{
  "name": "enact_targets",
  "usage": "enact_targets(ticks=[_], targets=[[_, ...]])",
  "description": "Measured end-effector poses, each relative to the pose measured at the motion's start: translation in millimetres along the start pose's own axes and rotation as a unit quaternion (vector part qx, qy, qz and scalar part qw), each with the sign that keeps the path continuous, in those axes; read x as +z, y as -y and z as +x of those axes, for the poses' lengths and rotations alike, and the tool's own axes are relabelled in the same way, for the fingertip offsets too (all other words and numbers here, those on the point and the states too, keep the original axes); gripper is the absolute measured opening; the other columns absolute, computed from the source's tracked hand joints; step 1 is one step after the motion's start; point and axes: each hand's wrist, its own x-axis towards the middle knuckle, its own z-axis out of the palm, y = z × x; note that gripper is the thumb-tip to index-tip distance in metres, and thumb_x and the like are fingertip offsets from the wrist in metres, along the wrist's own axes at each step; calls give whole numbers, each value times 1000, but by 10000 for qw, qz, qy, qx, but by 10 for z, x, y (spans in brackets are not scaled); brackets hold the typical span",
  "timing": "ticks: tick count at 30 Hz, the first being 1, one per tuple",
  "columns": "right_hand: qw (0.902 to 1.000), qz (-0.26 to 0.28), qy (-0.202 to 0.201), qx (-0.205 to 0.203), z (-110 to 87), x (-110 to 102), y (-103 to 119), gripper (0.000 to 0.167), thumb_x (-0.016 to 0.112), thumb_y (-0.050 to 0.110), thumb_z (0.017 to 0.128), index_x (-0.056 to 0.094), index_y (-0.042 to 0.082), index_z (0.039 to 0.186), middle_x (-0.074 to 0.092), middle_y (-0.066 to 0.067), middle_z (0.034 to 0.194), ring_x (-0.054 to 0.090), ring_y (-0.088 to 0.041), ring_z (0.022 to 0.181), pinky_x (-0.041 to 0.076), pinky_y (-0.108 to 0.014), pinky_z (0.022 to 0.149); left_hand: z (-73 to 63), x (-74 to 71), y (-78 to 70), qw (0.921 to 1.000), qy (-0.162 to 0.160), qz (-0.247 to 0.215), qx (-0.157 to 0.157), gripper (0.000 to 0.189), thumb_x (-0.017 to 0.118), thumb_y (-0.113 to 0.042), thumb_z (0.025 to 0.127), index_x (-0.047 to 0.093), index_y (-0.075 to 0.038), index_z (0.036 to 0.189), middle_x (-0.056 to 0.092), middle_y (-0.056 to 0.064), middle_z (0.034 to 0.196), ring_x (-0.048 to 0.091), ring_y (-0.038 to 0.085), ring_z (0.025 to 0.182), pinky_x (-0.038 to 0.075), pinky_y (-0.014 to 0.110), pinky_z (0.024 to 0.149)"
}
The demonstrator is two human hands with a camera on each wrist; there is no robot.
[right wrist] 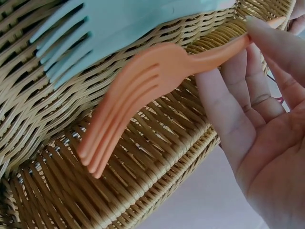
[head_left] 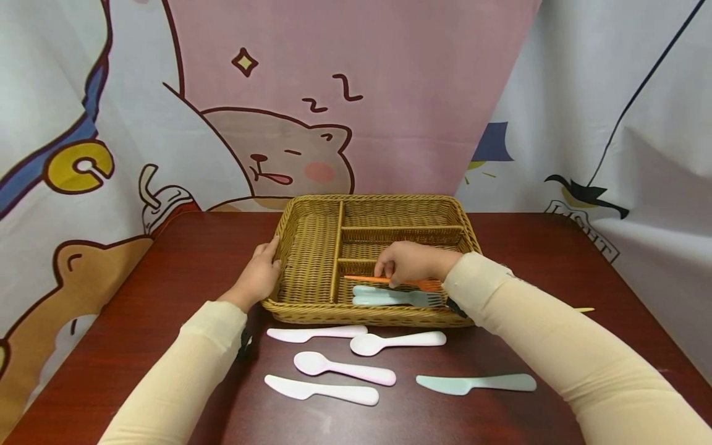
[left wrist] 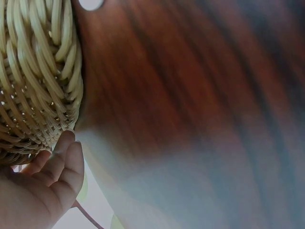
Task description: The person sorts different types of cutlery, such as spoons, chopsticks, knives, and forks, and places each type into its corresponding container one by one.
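Note:
In the right wrist view, my right hand (right wrist: 267,109) pinches an orange fork (right wrist: 167,69) by its handle between thumb and fingers. The head view shows that hand (head_left: 414,262) over the front right compartment of a woven basket (head_left: 367,318). Beside the orange fork, light-green forks (head_left: 384,300) lie in the same compartment, tines to the right. My left hand (head_left: 258,275) rests against the basket's left side. Its fingers are extended along the outer weave in the left wrist view, where the hand (left wrist: 47,186) is partly cut off.
In front of the basket lie a pinkish knife (head_left: 317,333), a white spoon (head_left: 400,341), a pinkish spoon (head_left: 345,369), a white knife (head_left: 322,390) and a light-green knife (head_left: 478,383). A yellow tip (head_left: 584,309) shows beside my right sleeve. A printed curtain (head_left: 400,93) hangs behind the table.

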Motion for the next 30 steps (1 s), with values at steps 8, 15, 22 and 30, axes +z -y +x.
enact_targets(ticks=[8,15,22,30], targets=[[9999,18,125,35,18,27,34,30,68,-8,83,70,3,111,64,-9,93,54,-14,79,49,-28,71,-9,-6,-16,10000,-7,-27,-14,58,29,-14,106,0,-10,156,14,23,155,28,40,139,27,54,111],[9996,-234,172,-59,15,31,58,31,68,-7,84,69,3,114,65,-9,94,55,-14,79,49,-29,70,-7,-10,-11,10000,-20,-21,-10,58,29,-13,106,1,-9,156,14,23,154,27,40,140,26,54,112],[9994,-277,186,-54,31,52,65,32,67,-10,82,70,3,111,65,-7,87,55,-13,74,48,-27,67,-9,-13,-18,10000,-23,25,-26,58,29,-13,105,2,-8,156,16,23,154,27,39,140,26,53,112],[9999,-71,114,-25,3,24,21,31,65,-8,84,70,4,112,66,-9,95,58,-13,80,50,-28,70,4,0,-11,10000,-24,1,-15,58,29,-13,105,2,-9,156,16,23,154,28,40,139,26,54,111]])
